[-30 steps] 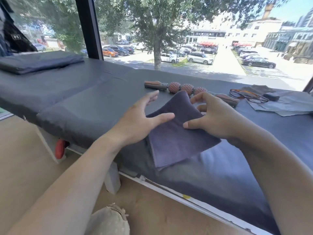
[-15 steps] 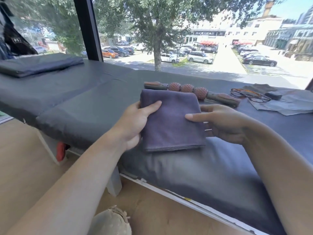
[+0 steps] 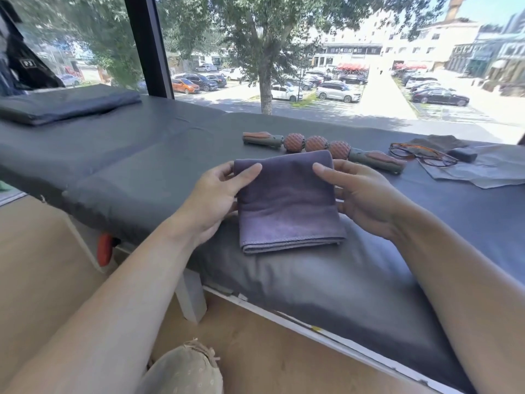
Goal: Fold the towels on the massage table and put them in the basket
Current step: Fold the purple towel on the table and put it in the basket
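Note:
A purple-grey towel, folded into a thick square, lies on the dark grey massage table near its front edge. My left hand grips the towel's left side, thumb on top at the far left corner. My right hand holds the right side, thumb on top at the far right corner, fingers under the edge. Another grey cloth lies spread flat at the far right of the table. A beige fabric thing with a frayed rim shows at the bottom; I cannot tell if it is the basket.
An orange-and-grey massage roller lies just behind the towel. Glasses and a small dark case rest on the cloth at the right. A dark folded cushion sits far left. A large window runs behind the table.
The towel went from lying askew with both hands open above it to squared up on the table. Both hands now grip its sides with thumbs at the far corners.

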{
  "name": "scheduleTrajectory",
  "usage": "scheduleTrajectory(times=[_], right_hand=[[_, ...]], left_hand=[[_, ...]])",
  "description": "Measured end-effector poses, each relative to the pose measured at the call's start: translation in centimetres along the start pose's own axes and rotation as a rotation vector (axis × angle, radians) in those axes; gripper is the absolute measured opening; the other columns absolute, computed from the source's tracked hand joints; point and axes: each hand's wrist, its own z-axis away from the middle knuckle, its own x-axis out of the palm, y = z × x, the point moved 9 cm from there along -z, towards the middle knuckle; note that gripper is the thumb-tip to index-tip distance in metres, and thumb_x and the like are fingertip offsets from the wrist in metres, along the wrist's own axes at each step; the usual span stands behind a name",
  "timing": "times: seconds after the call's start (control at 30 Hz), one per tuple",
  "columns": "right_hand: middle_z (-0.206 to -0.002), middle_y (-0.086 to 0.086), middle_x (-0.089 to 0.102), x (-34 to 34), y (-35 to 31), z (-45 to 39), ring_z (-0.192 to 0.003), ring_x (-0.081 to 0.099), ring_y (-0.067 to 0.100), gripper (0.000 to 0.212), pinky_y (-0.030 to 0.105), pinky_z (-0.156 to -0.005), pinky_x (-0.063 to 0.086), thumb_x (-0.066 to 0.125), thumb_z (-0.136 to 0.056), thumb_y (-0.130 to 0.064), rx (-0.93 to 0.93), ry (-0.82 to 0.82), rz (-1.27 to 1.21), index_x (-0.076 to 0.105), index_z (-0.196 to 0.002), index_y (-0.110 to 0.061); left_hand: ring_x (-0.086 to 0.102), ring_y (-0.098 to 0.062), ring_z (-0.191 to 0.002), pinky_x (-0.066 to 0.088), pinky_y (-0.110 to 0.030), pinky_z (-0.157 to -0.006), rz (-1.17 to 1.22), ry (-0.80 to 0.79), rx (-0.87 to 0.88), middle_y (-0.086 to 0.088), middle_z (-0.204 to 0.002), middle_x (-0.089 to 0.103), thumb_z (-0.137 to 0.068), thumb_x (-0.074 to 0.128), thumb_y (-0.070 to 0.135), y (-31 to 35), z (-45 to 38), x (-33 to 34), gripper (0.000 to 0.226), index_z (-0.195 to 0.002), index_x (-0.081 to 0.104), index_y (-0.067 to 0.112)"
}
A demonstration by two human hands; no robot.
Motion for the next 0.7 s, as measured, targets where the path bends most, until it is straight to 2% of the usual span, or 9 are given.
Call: scheduleTrajectory(times=[0.07,0.17,0.2,0.37,0.43,0.53,0.57,0.63,0.7], right_hand=[[-0.107,0.004,0.074,-0.1,-0.6,-0.1,-0.089,0.069,0.016,0.037,0.028,-0.072,0.056,0.072,-0.089,-0.028,-0.054,0.029,0.031,0.067,-0.122,-0.012],[-0.080,0.000,0.069,-0.9,-0.9,-0.4,-0.077,0.068,0.016,0.017,0.029,-0.065,0.057,0.070,-0.092,-0.017,-0.106,0.121,0.062,0.071,-0.109,-0.014],[-0.077,0.000,0.066,-1.0,-0.8,-0.4,-0.076,0.067,0.016,0.016,0.030,-0.066,0.057,0.070,-0.092,-0.014,-0.110,0.131,0.066,0.071,-0.108,-0.014],[-0.103,0.015,0.074,-0.6,-0.5,-0.1,-0.088,0.071,0.023,0.037,0.033,-0.083,0.060,0.073,-0.080,0.011,-0.115,-0.026,0.167,0.071,-0.113,-0.007],[-0.094,0.013,0.073,-0.7,-1.0,0.1,-0.084,0.069,0.020,0.037,0.026,-0.076,0.059,0.074,-0.074,0.018,-0.174,-0.019,0.304,0.071,-0.105,-0.003],[-0.077,0.004,0.065,-0.5,-1.1,0.3,-0.069,0.063,0.007,0.033,0.017,-0.063,0.051,0.071,-0.074,0.023,-0.206,-0.025,0.341,0.065,-0.095,-0.002],[-0.076,0.004,0.065,-0.4,-1.0,0.4,-0.068,0.062,0.006,0.032,0.017,-0.064,0.050,0.070,-0.075,0.023,-0.211,-0.036,0.348,0.063,-0.093,-0.003],[-0.084,0.017,0.069,0.1,-1.1,0.7,-0.078,0.064,0.013,0.029,0.025,-0.075,0.054,0.069,-0.077,0.022,-0.213,-0.092,0.352,0.061,-0.087,-0.005],[-0.104,0.024,0.073,0.9,-1.1,1.3,-0.093,0.069,0.020,0.025,0.035,-0.089,0.056,0.067,-0.080,0.021,-0.206,-0.168,0.346,0.062,-0.082,-0.004]], left_hand=[[0.067,-0.008,-0.074,0.054,-0.022,-0.064,0.001,0.060,0.034,0.006,-0.087,0.073,-0.095,0.067,0.025,0.2,-0.2,-0.3,0.013,-0.105,0.072,0.017],[0.068,-0.008,-0.070,0.056,-0.022,-0.061,0.001,0.116,0.081,0.004,-0.083,0.075,-0.093,0.069,0.016,0.3,-0.6,-0.6,0.012,-0.105,0.071,0.012],[0.068,-0.008,-0.070,0.056,-0.023,-0.061,-0.009,0.108,0.084,0.004,-0.082,0.075,-0.092,0.069,0.011,0.2,-0.7,-0.6,0.011,-0.103,0.070,0.012],[0.069,-0.005,-0.083,0.055,-0.018,-0.074,-0.101,-0.014,0.196,0.006,-0.087,0.076,-0.087,0.067,-0.010,0.9,-0.5,-0.3,0.030,-0.107,0.068,0.012],[0.069,-0.005,-0.085,0.054,-0.017,-0.079,-0.166,-0.087,0.224,0.005,-0.090,0.076,-0.083,0.068,-0.014,1.1,0.0,-0.2,0.038,-0.110,0.067,0.012],[0.068,-0.005,-0.085,0.053,-0.017,-0.081,-0.329,-0.141,0.255,0.001,-0.094,0.074,-0.077,0.074,-0.016,1.1,0.5,-0.2,0.041,-0.109,0.068,0.010],[0.067,-0.003,-0.081,0.053,-0.016,-0.078,-0.372,-0.138,0.269,0.004,-0.090,0.074,-0.076,0.075,-0.017,1.1,0.7,-0.2,0.039,-0.103,0.068,0.010],[0.067,-0.001,-0.077,0.053,-0.015,-0.073,-0.409,-0.127,0.284,0.005,-0.086,0.074,-0.077,0.074,-0.018,1.0,1.0,-0.3,0.034,-0.093,0.067,0.011],[0.070,-0.005,-0.086,0.055,-0.019,-0.080,-0.400,-0.151,0.288,-0.005,-0.099,0.075,-0.078,0.073,-0.018,0.9,1.2,-0.2,0.031,-0.088,0.066,0.010]])
